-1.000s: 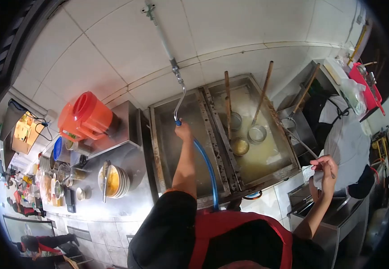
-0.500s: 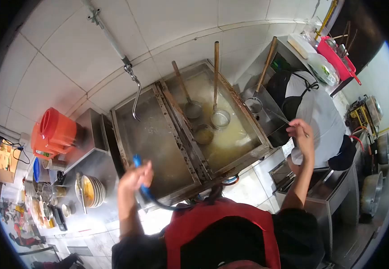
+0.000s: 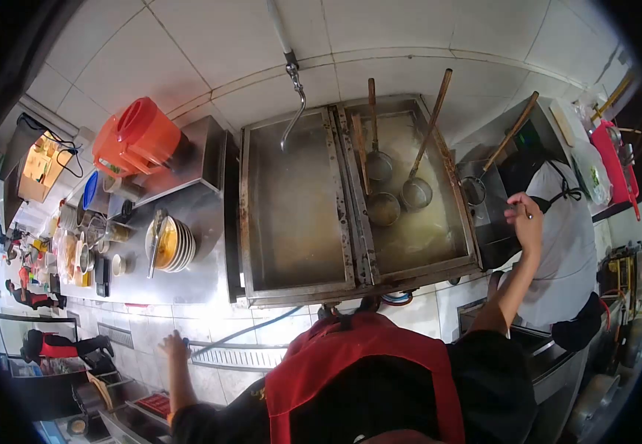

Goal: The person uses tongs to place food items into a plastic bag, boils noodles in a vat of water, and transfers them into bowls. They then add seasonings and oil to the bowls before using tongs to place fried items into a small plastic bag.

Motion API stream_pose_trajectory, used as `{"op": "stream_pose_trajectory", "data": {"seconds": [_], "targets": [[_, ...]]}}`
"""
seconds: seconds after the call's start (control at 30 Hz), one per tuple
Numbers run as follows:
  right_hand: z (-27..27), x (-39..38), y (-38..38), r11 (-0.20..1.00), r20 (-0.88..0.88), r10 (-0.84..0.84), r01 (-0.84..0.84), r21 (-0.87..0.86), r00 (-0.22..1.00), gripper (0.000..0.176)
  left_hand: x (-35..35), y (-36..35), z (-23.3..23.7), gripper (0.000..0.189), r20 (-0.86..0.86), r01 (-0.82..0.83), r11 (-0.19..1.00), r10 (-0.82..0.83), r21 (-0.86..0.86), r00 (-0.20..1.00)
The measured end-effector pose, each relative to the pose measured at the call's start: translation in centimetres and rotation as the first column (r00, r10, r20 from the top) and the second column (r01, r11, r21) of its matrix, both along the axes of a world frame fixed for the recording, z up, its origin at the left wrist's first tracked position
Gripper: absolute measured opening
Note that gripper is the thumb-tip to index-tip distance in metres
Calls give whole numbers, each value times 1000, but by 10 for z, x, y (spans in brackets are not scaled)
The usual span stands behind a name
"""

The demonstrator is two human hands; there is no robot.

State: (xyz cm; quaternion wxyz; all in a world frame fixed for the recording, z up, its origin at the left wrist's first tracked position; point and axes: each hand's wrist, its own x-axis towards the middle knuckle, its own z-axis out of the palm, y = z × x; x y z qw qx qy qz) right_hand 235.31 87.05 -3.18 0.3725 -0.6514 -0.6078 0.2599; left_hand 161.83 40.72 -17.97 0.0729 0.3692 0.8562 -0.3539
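My left hand (image 3: 175,345) is stretched down to the left, low over the tiled floor, and grips the end of a thin blue hose (image 3: 243,334). The hose trails right to below the steel tanks. Raised at the right, my right hand (image 3: 525,220) is closed on a thin metal utensil beside a small wire strainer (image 3: 472,191) with a wooden handle. Under the curved wall faucet (image 3: 292,111) lies the left tank (image 3: 295,200). The right tank (image 3: 428,244) holds cloudy liquid and several long-handled ladles (image 3: 380,166).
A person in a white shirt and black apron (image 3: 569,244) stands close at the right. An orange jug (image 3: 140,137), stacked plates (image 3: 171,244) and small containers crowd the steel counter on the left. A red basket (image 3: 608,152) sits far right. A floor drain grate (image 3: 236,357) lies below.
My left hand pulled the blue hose off the faucet, carried it down past the counter's front and now holds it low by the floor. My right hand stayed raised at the right.
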Motion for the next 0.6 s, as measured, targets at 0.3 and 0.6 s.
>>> {"op": "stream_pose_trajectory", "data": {"seconds": [0.3,0.6], "targets": [[36,-81,-32,836,-227,488,-526,-157,843,19,112,152,-17,26,931,143,983,59,-118,360],[-91,-138,-8,833,-359,397,-496,-245,844,21,272,406,152,52,411,-77,412,-911,908,-25]]}}
